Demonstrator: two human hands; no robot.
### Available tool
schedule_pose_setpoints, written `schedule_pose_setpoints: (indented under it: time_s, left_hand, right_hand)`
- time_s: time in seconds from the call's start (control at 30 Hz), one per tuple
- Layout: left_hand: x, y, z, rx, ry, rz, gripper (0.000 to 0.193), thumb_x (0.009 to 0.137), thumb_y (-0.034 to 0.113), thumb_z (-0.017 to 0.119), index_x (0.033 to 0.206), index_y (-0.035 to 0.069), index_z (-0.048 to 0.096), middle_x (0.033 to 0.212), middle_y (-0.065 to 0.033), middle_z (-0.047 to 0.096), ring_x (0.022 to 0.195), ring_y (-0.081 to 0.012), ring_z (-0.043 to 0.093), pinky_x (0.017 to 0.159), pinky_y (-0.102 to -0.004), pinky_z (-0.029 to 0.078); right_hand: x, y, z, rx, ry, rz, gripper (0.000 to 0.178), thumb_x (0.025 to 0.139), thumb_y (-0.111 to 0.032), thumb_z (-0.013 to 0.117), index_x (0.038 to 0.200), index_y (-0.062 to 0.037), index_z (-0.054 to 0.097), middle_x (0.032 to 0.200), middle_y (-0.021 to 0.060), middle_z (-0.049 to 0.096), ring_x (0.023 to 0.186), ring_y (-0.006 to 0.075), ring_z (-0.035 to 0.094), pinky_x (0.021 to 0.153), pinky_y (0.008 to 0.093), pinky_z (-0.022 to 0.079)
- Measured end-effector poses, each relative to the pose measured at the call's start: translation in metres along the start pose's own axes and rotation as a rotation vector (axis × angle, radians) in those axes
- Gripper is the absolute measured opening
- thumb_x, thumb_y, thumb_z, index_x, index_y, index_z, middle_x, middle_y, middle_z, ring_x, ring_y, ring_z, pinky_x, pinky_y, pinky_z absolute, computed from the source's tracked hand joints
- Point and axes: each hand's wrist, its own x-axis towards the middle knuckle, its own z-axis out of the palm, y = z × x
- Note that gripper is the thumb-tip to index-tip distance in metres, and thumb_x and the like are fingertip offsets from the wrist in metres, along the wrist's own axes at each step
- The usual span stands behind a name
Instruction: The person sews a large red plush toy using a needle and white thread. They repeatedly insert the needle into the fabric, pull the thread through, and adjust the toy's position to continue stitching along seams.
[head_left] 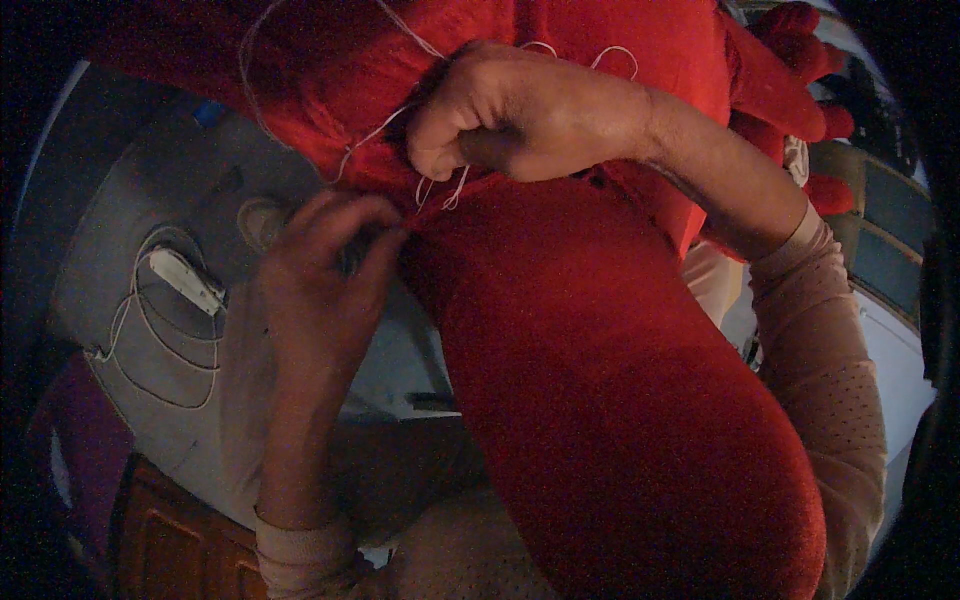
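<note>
Dim room, warm low light; grey floor (150, 180) below, with a white charger block (187, 281) and its looped white cable (140, 350) lying left of the big red plush piece (620, 400), well apart from it. A brown wooden edge (170, 545) shows below the cable, lower left of the plush. Plush piece fills the middle and right of the view: a long stuffed lobe runs down toward the lap, fuzzier red fabric bunched above it, red stuffed fingers or toes (800, 60) poking out at its upper right. White thread (380, 130) loops loosely over the upper part of the plush and runs down to the seam where lobe meets body. Right hand (520, 115) sits on top of the plush at that seam, curled into a closed fist, thread trailing from under thumb and forefinger; judged to be gripping the fabric and thread to keep the seam taut and gathered. Right forearm comes in from the right edge, elbow bent sharply, beige dotted sleeve (830, 360) pushed back from the wrist. Left hand (325, 265) is just left of the seam, fingertips pressed together in a pinch at the plush edge; cannot tell whether a needle or only thread is held, too small and dark. Left forearm rises straight from the lower edge, wrist cocked toward the seam.
</note>
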Motion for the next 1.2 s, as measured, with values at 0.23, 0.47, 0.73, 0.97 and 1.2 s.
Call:
schedule_pose_setpoints:
  time_s: [0.23, 0.47, 0.73, 0.97, 1.2]
  left_hand:
    - [0.000, -0.038, 0.003, 0.158, -0.077, 0.140, 0.013, 0.072, 0.006, 0.070, 0.084, 0.006, 0.064, 0.083, -0.0089, 0.063, 0.078, -0.0279, 0.061, 0.072, -0.0365, 0.046]
    - [0.000, -0.036, -0.008, 0.214, -0.014, 0.213, 0.012, 0.072, 0.008, 0.069, 0.083, 0.009, 0.064, 0.082, -0.0070, 0.062, 0.078, -0.0281, 0.061, 0.071, -0.0378, 0.046]
    - [0.000, -0.035, -0.014, 0.215, -0.106, 0.133, 0.010, 0.072, 0.005, 0.068, 0.081, 0.008, 0.064, 0.079, -0.0072, 0.062, 0.076, -0.0275, 0.061, 0.068, -0.0368, 0.046]
    - [0.006, -0.025, -0.019, 0.156, -0.076, 0.191, 0.013, 0.071, 0.004, 0.069, 0.083, 0.007, 0.063, 0.079, -0.0082, 0.062, 0.074, -0.0278, 0.061, 0.068, -0.0366, 0.047]
    - [0.004, -0.017, -0.028, 0.114, -0.090, 0.096, 0.015, 0.071, 0.002, 0.069, 0.083, 0.006, 0.063, 0.080, -0.0093, 0.062, 0.075, -0.0282, 0.062, 0.065, -0.0355, 0.048]
  right_hand:
    - [0.008, -0.001, 0.009, -0.032, -0.017, 0.047, 0.013, 0.062, 0.012, 0.051, 0.068, 0.0022, 0.046, 0.059, 0.0097, 0.043, 0.056, 0.0208, 0.045, 0.056, 0.0336, 0.038]
    - [0.006, 0.000, 0.008, 0.012, 0.023, 0.069, 0.014, 0.060, 0.014, 0.048, 0.068, 0.0027, 0.046, 0.060, 0.0083, 0.042, 0.056, 0.0197, 0.044, 0.056, 0.0331, 0.037]
    - [0.010, 0.001, 0.012, 0.059, 0.061, 0.069, 0.013, 0.060, 0.013, 0.048, 0.068, 0.0030, 0.047, 0.059, 0.0073, 0.041, 0.056, 0.0182, 0.041, 0.055, 0.0329, 0.036]
    - [0.017, -0.001, 0.012, -0.004, -0.017, 0.035, 0.014, 0.060, 0.012, 0.050, 0.066, 0.0018, 0.042, 0.058, 0.0086, 0.036, 0.055, 0.0195, 0.039, 0.054, 0.0336, 0.034]
    - [0.014, 0.001, 0.015, 0.002, 0.088, -0.046, 0.016, 0.058, 0.012, 0.051, 0.065, 0.0010, 0.041, 0.058, 0.0091, 0.033, 0.053, 0.0224, 0.036, 0.053, 0.0340, 0.033]
